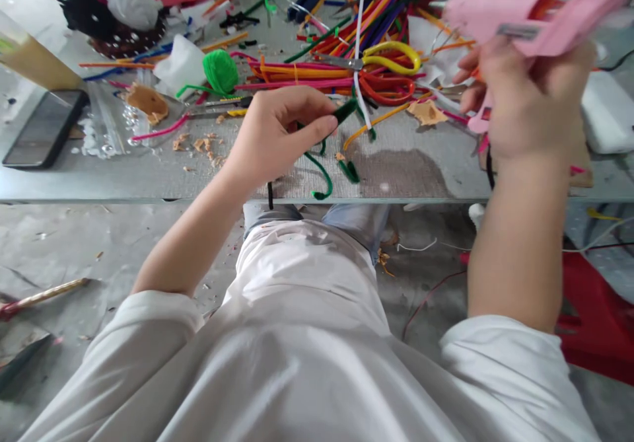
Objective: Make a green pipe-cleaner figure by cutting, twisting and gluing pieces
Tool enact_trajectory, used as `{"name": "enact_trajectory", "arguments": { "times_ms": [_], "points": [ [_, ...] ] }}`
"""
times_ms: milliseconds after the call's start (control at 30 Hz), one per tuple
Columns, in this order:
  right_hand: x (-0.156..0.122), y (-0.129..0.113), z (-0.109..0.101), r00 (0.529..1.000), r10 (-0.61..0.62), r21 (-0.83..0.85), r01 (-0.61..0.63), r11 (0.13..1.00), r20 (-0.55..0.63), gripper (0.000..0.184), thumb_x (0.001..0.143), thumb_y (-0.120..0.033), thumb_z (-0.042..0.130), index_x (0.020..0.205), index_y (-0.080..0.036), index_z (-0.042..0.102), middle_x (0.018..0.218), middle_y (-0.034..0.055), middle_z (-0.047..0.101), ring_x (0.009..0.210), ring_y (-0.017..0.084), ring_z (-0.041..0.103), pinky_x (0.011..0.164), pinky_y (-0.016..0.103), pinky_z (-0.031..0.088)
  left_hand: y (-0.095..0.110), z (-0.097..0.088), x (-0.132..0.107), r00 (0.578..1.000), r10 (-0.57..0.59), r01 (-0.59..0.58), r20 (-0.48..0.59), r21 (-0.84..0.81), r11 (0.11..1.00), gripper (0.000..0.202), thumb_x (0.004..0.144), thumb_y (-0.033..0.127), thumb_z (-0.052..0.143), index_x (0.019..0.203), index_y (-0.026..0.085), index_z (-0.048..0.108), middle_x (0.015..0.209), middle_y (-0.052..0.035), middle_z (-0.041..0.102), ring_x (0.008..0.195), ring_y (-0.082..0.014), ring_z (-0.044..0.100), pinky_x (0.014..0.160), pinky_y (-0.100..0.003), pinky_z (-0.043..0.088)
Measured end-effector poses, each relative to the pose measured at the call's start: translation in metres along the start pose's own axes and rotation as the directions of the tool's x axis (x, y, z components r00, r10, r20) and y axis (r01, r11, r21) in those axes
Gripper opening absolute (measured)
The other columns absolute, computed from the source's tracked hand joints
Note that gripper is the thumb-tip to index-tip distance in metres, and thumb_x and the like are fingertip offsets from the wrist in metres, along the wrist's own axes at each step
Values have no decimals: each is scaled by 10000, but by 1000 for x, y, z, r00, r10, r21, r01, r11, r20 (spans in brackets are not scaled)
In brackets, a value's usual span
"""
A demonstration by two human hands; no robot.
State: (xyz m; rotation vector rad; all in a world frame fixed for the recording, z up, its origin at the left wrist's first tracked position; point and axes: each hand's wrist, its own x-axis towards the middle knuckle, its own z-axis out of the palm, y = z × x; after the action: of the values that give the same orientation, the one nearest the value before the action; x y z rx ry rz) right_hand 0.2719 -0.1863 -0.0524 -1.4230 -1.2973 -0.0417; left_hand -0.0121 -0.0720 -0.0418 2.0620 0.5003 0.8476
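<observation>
1. Nearest, below the worktop edge, a red stool [597,326] stands on the floor at the right, and a thin stick [47,293] lies on the floor at the left.
2. On the grey worktop [99,181], a curled green offcut [323,179] lies near the front edge, just below the left hand. Orange crumbs are scattered to its left.
3. A dark phone [43,128] lies flat at the far left, beside a clear bag [106,125].
4. Further back lie a green yarn ball [220,71] and yellow-handled scissors [393,59]. The scissors rest on a heap of coloured pipe cleaners [317,75] that crowds the space behind both hands.
5. The left hand [280,135] is curled shut, with thumb and forefinger pinching a green pipe cleaner [347,110]. It holds this just above the middle of the worktop, with the end pointing right.
6. The right hand [528,102] is raised at the right, fingers clamped round the grip of a pink glue gun [532,9]. The gun is held well apart from the pipe cleaner.
</observation>
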Motion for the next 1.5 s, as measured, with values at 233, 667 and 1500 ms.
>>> {"name": "enact_trajectory", "arguments": {
  "times_ms": [233,667,1500],
  "points": [
    [-16,-6,13,991,81,391,-118,913,111,435,800,-733,659,809,-299,678,607,16,646,435,152,502,388,341,291,1,-5,42,969,-55,71,239,-57,996,265,768,383,833,932,187,764,685,14,682,608,-64,539,555,-255,459],
    [-69,-54,45,959,274,434,-215,875,-77,254,845,-452,756,745,-234,670,549,-50,508,431,87,441,391,242,284,15,3,38,964,-35,140,264,-390,910,114,788,210,754,896,198,788,726,-9,703,622,-125,640,618,-291,571],
    [-106,-32,29,933,357,500,-326,802,35,454,827,-636,705,647,-233,596,550,-11,507,431,104,427,375,284,218,9,33,24,982,-156,188,108,-434,881,49,826,219,735,843,174,722,771,6,714,769,-142,718,660,-255,604]
  ]
}}
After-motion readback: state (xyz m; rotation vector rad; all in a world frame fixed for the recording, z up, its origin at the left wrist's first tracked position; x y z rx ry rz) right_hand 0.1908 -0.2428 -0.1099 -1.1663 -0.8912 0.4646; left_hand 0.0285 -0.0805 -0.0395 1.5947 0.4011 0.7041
